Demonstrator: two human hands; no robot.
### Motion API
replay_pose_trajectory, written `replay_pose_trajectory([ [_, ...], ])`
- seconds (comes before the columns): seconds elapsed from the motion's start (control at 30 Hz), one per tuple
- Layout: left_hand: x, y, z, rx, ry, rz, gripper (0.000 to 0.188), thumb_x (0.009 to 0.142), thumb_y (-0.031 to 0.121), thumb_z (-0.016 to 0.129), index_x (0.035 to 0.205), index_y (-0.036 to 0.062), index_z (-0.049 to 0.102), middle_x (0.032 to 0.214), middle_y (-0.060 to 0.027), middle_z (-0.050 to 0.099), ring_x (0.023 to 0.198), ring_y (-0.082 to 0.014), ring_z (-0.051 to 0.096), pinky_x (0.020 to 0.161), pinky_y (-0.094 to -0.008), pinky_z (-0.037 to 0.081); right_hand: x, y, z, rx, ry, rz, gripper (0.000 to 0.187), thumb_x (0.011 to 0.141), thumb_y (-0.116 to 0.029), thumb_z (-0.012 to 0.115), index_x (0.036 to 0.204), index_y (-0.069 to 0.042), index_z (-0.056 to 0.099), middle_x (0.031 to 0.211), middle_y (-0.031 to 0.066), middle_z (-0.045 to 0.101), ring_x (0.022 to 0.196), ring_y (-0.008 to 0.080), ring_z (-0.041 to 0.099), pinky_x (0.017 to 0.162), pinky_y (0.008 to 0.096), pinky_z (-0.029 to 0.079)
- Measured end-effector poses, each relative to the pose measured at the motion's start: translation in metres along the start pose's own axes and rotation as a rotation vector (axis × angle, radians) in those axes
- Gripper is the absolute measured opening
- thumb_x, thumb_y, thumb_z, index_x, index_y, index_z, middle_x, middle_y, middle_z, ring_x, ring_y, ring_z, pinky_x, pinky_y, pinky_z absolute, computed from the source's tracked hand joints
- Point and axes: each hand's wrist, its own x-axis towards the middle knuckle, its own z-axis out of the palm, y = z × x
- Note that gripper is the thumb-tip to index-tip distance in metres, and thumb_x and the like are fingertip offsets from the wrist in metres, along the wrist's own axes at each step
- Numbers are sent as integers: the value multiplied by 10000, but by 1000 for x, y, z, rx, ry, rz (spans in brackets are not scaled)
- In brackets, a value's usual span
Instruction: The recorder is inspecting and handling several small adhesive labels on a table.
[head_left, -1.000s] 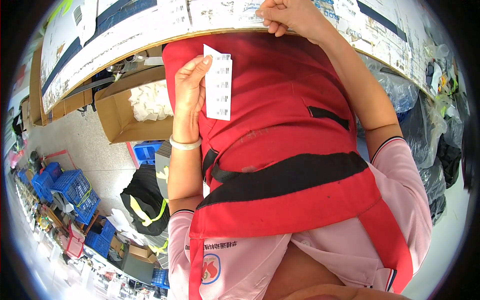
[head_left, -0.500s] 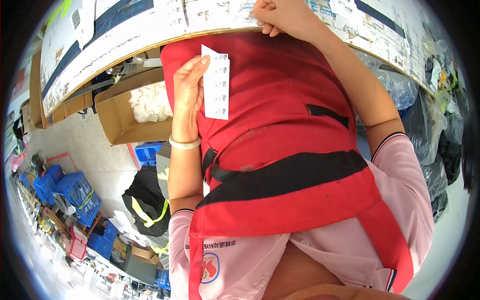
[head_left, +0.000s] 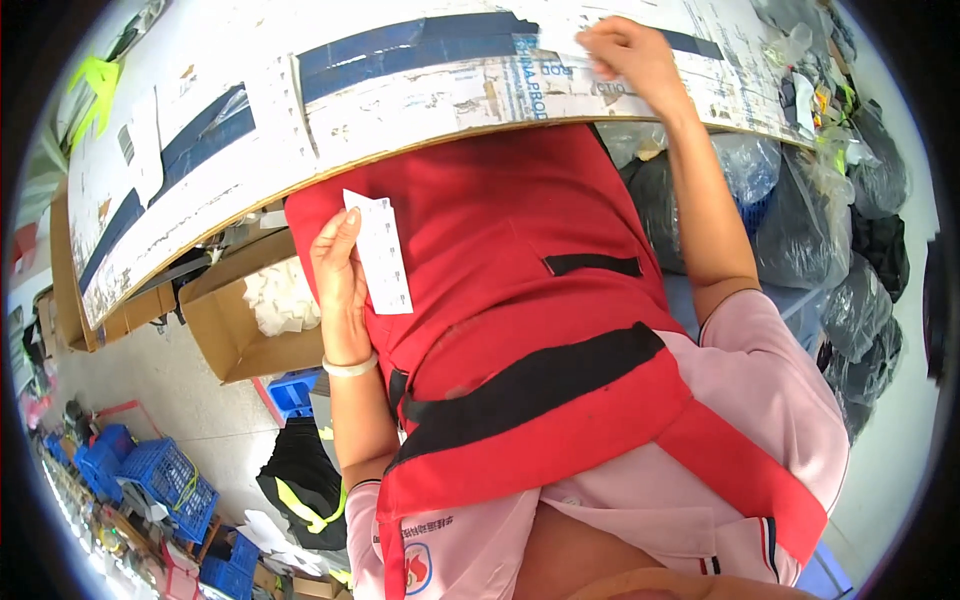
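My left hand [head_left: 338, 262] pinches a white strip of printed labels [head_left: 384, 262] between thumb and fingers, in front of my red apron [head_left: 480, 230]. The strip hangs down with its top corner folded to a point. Over the white cardboard-covered tabletop [head_left: 440, 95] is my right hand [head_left: 640, 65], its fingers curled together and slightly blurred. Whether anything small sits in those fingers I cannot make out.
An open cardboard box [head_left: 215, 335] with crumpled white pieces [head_left: 283, 300] stands below the table's left part. Blue plastic crates [head_left: 170, 485] sit on the floor at left. Clear and dark plastic bags [head_left: 800, 240] are piled at right. A black bag [head_left: 305, 480] lies near my left elbow.
My right hand has moved right and farther in over the tabletop from its front edge. The view has shifted, showing more of the table. My left hand still holds the label strip, now tilted.
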Motion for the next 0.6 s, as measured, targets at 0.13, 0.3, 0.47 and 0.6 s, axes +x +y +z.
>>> replay_pose_trajectory([
  [0.13, 1, -8, -5, 88, -31, 95, 184, 895, 192, 625, 988, 37, 660, 883, -11, 666, 766, -90, 607, 678, -237, 496, 25, 86, -30, -607, 158, -179, 294, 822, -297, 665, 678, -54, 583, 558, 10, 528, 537, 111, 474, 545, 302, 398],
  [0.3, 3, 1, 12, -121, -40, 12, 141, 886, 86, 624, 958, -26, 669, 866, -80, 689, 746, -132, 650, 681, -255, 517, 25, 94, -38, -383, 67, -13, 339, 846, -288, 676, 640, -62, 531, 526, -18, 468, 452, 77, 408, 436, 273, 324],
  [0.47, -15, 20, 18, -150, -84, 13, 153, 912, 120, 606, 928, -16, 676, 839, -81, 694, 715, -130, 661, 637, -258, 533, 32, 91, -39, -410, 80, 97, 293, 845, -288, 688, 779, -51, 530, 586, -10, 481, 487, 75, 425, 465, 249, 348],
  [0.6, -23, 27, 16, 38, -64, 91, 150, 909, 139, 620, 900, 5, 685, 799, -27, 670, 690, -73, 597, 625, -208, 471, 11, 47, -13, -525, 213, -167, 230, 856, -251, 673, 875, -48, 566, 693, -13, 517, 639, 72, 447, 588, 209, 373],
])
